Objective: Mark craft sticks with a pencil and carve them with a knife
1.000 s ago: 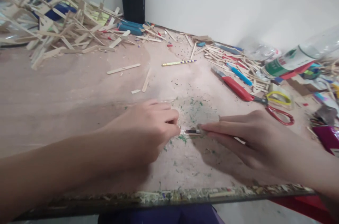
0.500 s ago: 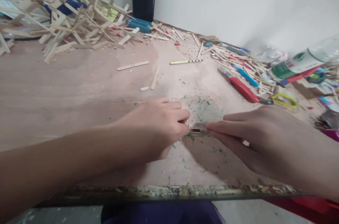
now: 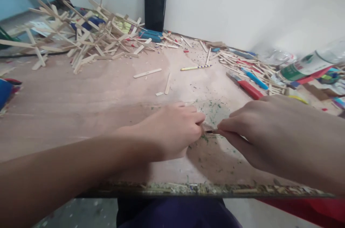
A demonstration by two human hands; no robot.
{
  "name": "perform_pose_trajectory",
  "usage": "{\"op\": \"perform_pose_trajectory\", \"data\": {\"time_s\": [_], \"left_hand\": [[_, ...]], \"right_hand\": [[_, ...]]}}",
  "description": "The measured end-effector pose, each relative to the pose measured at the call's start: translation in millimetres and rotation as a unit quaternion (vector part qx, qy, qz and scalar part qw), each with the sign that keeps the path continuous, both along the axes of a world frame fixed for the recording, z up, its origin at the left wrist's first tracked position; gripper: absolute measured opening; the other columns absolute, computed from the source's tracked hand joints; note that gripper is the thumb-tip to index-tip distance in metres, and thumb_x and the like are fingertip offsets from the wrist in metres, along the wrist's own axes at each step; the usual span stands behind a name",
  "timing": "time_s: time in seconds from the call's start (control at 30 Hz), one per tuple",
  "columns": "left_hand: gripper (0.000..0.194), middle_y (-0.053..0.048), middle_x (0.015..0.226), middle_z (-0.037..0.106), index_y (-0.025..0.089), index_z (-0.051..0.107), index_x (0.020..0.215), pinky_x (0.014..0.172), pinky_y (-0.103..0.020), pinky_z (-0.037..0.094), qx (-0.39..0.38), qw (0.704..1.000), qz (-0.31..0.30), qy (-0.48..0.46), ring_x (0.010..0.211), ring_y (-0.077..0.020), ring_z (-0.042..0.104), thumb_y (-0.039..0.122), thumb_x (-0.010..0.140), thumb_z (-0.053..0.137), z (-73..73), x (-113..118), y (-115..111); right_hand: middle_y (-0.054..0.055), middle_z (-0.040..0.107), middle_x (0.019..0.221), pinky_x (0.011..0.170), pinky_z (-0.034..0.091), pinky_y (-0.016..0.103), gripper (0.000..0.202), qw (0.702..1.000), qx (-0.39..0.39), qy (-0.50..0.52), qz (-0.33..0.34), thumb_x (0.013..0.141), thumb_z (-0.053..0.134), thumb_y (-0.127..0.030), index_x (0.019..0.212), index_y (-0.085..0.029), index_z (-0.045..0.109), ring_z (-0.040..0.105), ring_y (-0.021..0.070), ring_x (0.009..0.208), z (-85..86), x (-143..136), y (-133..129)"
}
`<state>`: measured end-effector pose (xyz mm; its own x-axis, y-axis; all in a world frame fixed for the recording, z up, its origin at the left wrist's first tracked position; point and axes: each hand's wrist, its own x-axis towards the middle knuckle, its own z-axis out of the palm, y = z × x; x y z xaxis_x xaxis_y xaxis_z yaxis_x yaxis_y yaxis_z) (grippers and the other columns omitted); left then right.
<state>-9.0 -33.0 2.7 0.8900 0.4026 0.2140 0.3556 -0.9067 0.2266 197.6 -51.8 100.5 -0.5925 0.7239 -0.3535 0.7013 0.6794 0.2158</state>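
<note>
Close to the front of the wooden table (image 3: 81,95), my left hand (image 3: 172,131) is closed, knuckles up. A thin stick-like piece (image 3: 209,132), dark on one part and pale beside it, shows in the narrow gap between my hands. The thumb and fingers of my right hand (image 3: 266,131) pinch its right end. Its left end disappears under my left fingers, and its exact kind is unclear. Green shavings (image 3: 214,107) are scattered around both hands.
A tangled heap of wooden craft sticks (image 3: 88,41) rises at back left. A patterned pencil (image 3: 196,67) lies mid-table. On the right are a red-handled knife (image 3: 250,89), a blue pen-like tool (image 3: 254,78) and a plastic bottle (image 3: 302,64). Debris lines the front edge.
The view has shifted, so the table's contents appear farther right and slightly lower at the back. Both hands keep their closed grip around the thin piece, with little movement between them.
</note>
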Motion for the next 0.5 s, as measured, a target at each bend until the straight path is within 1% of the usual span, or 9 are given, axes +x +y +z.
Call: {"op": "perform_pose_trajectory", "data": {"time_s": [0.1, 0.17, 0.27, 0.4, 0.5], "left_hand": [[0.014, -0.004, 0.094, 0.069, 0.018, 0.073, 0.085, 0.081, -0.038, 0.044, 0.0, 1.0, -0.002, 0.001, 0.091, -0.0219, 0.062, 0.014, 0.095, 0.065, 1.0, 1, 0], [0.014, -0.005, 0.094, 0.069, 0.018, 0.075, 0.086, 0.081, -0.038, 0.045, -0.003, 1.0, -0.009, 0.001, 0.09, -0.022, 0.063, 0.011, 0.093, 0.065, 1.9, 2, 0], [0.014, -0.005, 0.096, 0.07, 0.018, 0.077, 0.089, 0.082, -0.038, 0.046, -0.002, 1.0, -0.01, 0.002, 0.092, -0.0229, 0.064, 0.01, 0.091, 0.065, 2.9, 1, -1], [0.018, -0.006, 0.102, 0.071, 0.019, 0.078, 0.095, 0.085, -0.038, 0.047, -0.005, 1.0, -0.012, 0.009, 0.097, -0.0239, 0.064, 0.009, 0.086, 0.065, 2.2, 0, -1], [0.02, -0.006, 0.107, 0.071, 0.018, 0.078, 0.098, 0.088, -0.037, 0.047, -0.004, 1.0, -0.009, 0.009, 0.098, -0.0235, 0.064, 0.009, 0.087, 0.064, 0.1, 0, -1]], "right_hand": [[0.004, 0.062, 0.056, 0.051, 0.017, 0.033, 0.014, 0.997, -0.021, -0.066, -0.016, 0.071, 0.062, -0.016, 0.059, -0.023, 0.066, 0.043, 0.016, 0.045, 6.6, -13, 2], [0.004, 0.06, 0.056, 0.05, 0.017, 0.033, 0.015, 0.997, -0.021, -0.067, -0.021, 0.071, 0.062, -0.015, 0.059, -0.022, 0.065, 0.037, 0.0144, 0.045, 10.2, -18, 4], [0.001, 0.055, 0.052, 0.051, 0.017, 0.032, 0.018, 0.998, -0.044, -0.052, -0.013, 0.068, 0.061, -0.01, 0.055, -0.021, 0.059, 0.03, 0.0122, 0.045, 12.9, -22, 7], [-0.001, 0.049, 0.051, 0.055, 0.018, 0.033, 0.021, 0.998, -0.042, -0.036, 0.013, 0.067, 0.058, -0.005, 0.053, -0.02, 0.053, 0.028, 0.011, 0.045, 12.3, -24, 10], [0.0, 0.052, 0.053, 0.055, 0.02, 0.033, 0.019, 0.997, -0.055, -0.056, -0.005, 0.066, 0.058, -0.005, 0.055, -0.02, 0.055, 0.032, 0.0113, 0.045, 11.4, -25, 13]]}}
